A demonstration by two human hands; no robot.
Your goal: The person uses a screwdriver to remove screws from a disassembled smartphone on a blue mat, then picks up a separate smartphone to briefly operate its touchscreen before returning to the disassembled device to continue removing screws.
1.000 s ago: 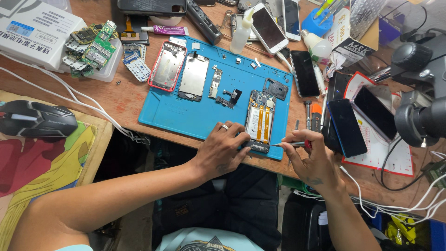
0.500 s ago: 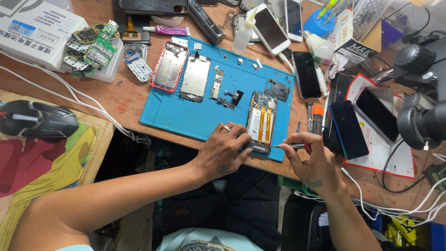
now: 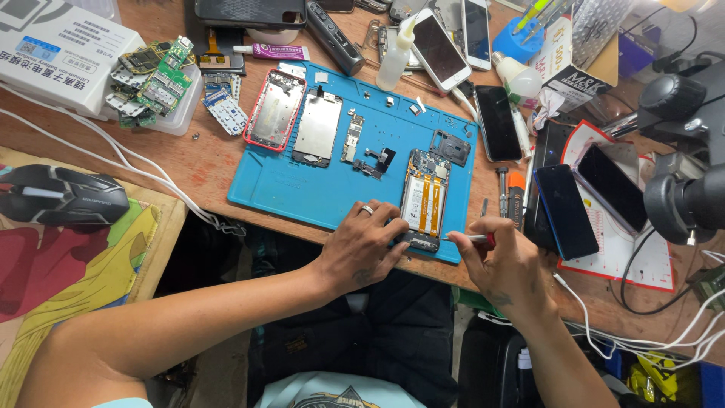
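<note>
**Hands settle at the bottom end of the opened phone**

Nearest the camera, both forearms reach up to the blue mat [image 3: 302, 196]. Compared with a second ago very little has shifted: the two hands sit in the same spot at the mat's near edge, and the tool tip is pressed in a touch closer to the phone's lower end. That reads as steady, fine work on one point rather than a change of place.

The left hand [image 3: 362, 245], ring on one finger, lies palm-down with its fingers curled together, pinning the bottom edge of the opened phone [image 3: 423, 202]. The right hand [image 3: 502, 264] has its fingers closed round a thin screwdriver [image 3: 470, 238] with a red grip, tip pointing left and touching the phone's bottom corner.

That phone lies at the mat's near right corner, orange ribbon strips showing inside. Farther up the mat rest a red-rimmed phone shell [image 3: 273, 110] and a metal back plate [image 3: 317, 127]. Right of the mat lies a dark phone [image 3: 565, 210]; far left, a black mouse [image 3: 60, 195].
</note>
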